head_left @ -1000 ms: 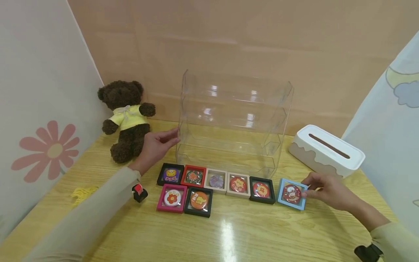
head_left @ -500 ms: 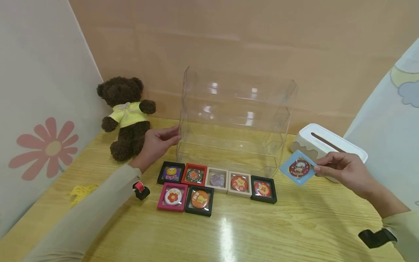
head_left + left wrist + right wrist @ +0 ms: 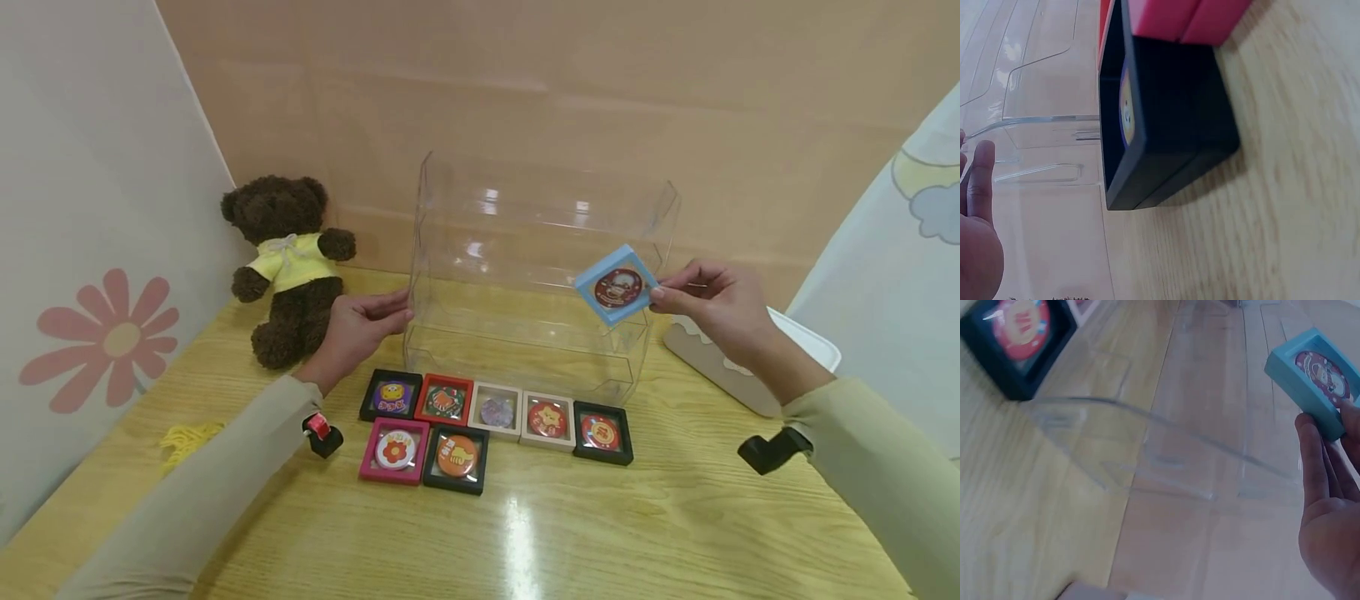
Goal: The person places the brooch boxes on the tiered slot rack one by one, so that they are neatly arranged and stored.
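My right hand [image 3: 720, 304] pinches a light blue square frame [image 3: 596, 312] by one corner, thumb in front. The frame is tilted and holds a round dark red badge; it hangs before the right part of a clear tiered acrylic display rack [image 3: 517, 333]. At the rack's left side my left hand [image 3: 360, 333] touches the edge with nearly straight fingers. Below the rack lie several framed badges in two rows, among them a black frame [image 3: 630, 457] at the right end and a magenta frame [image 3: 393, 477] in front. In the left wrist view a black frame [image 3: 1179, 106] stands close.
A brown teddy bear [image 3: 283, 267] in a yellow top sits left of the rack. On the right a white and beige tissue box [image 3: 806, 337] is partly hidden by the right forearm. Yellow strands [image 3: 187, 446] lie at the table's left.
The right hand has lifted the light blue frame off the table and carried it up and left to the front of the rack. The left hand has stayed at the rack's side.
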`<act>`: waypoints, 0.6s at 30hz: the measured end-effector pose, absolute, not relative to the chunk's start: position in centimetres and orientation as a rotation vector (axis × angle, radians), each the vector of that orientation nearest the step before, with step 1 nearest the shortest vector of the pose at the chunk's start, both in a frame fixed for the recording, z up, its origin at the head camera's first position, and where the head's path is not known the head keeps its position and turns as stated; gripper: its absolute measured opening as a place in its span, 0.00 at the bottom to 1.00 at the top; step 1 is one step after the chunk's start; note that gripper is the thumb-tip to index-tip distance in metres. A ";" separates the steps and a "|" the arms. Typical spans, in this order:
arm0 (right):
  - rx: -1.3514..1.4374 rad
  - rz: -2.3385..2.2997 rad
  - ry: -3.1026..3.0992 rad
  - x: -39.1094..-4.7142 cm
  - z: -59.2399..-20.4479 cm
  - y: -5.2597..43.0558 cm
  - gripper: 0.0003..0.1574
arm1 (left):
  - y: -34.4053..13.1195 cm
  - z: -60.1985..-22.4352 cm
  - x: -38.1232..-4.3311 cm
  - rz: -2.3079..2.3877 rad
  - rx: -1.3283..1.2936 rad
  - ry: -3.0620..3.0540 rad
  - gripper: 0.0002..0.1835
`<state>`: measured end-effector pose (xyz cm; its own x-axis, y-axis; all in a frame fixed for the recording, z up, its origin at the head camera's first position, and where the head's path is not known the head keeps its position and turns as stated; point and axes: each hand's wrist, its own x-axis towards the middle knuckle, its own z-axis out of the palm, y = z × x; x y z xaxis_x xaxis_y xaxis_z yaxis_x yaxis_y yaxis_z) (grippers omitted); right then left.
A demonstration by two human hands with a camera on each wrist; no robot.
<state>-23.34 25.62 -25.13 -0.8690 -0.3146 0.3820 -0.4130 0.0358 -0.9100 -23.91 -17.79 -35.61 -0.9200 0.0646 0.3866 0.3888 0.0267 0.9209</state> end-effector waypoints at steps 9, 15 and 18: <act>0.711 1.721 -2.369 -26.3 -23.2 20.6 0.05 | -17.8 -35.5 -24.0 -1.986 -0.466 -2.083 0.18; 0.668 1.557 -2.467 -27.8 -21.9 18.0 0.08 | -17.9 -35.6 -24.0 -1.996 -0.458 -2.081 0.19; 0.660 1.540 -2.460 -28.4 -21.6 16.7 0.08 | -18.0 -35.7 -24.0 -1.998 -0.466 -2.076 0.19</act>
